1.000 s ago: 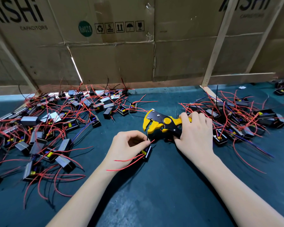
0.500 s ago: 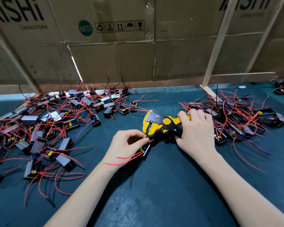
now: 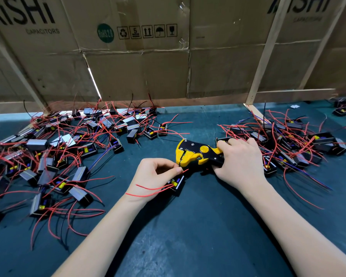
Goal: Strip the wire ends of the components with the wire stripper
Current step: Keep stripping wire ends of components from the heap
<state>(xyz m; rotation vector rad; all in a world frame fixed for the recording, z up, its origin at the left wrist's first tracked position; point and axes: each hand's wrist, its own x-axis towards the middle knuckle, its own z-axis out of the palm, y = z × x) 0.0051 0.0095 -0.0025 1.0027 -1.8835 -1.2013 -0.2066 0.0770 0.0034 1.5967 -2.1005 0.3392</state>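
Note:
A yellow and black wire stripper [image 3: 196, 151] lies low over the dark green table mat, its handles gripped by my right hand [image 3: 240, 162]. My left hand [image 3: 155, 176] pinches a thin wire between thumb and forefinger right at the stripper's jaws. That wire belongs to a small black component [image 3: 177, 183] with a yellow part, which sits under my left hand. Two red wires from it trail left across my wrist. The stripper's jaws look nearly closed around the wire end.
A large heap of black components with red wires [image 3: 54, 156] covers the table's left side. A second heap [image 3: 292, 144] lies to the right, behind my right hand. Cardboard sheets [image 3: 140, 66] and wooden slats [image 3: 266, 56] wall off the back.
The wire stripper and my right hand have shifted slightly left and down toward my left hand. The wire end now sits in the jaws, which have narrowed.

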